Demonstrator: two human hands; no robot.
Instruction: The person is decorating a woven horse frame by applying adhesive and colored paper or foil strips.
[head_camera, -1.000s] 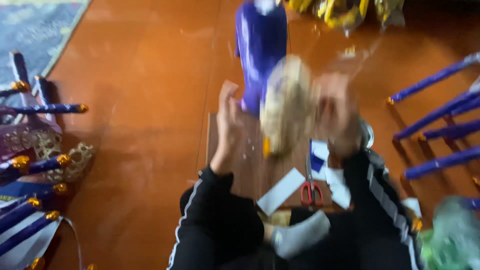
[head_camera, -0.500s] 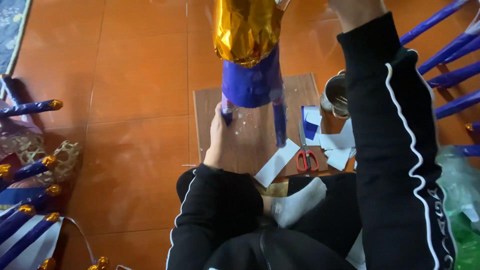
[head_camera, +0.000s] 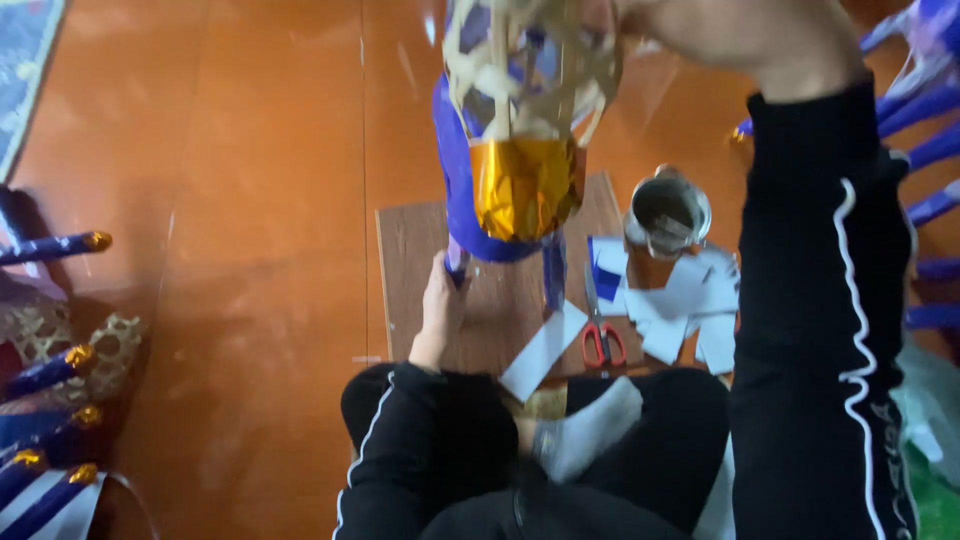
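Observation:
I hold up a woven bamboo frame figure (head_camera: 520, 120), partly covered in purple paper and gold foil, above a brown wooden board (head_camera: 410, 240). My left hand (head_camera: 440, 300) grips one purple-wrapped leg (head_camera: 455, 262) of the figure near the board. My right hand (head_camera: 740, 35) is raised at the top edge of the view and holds the bare bamboo weave at the figure's upper end. A second purple leg (head_camera: 554, 275) hangs down to the board.
Red-handled scissors (head_camera: 598, 335), cut white and purple paper pieces (head_camera: 680, 300) and a metal tin (head_camera: 668, 210) lie on the board's right side. More purple and gold wrapped sticks (head_camera: 60, 245) lie at the left and right on the orange tile floor (head_camera: 250, 150). My crossed legs and a grey sock (head_camera: 590, 430) are below.
The figure has tilted so the bare bamboo weave now faces the camera and the gold foil sits lower. My right hand has come further into view at the top; the left keeps its grip.

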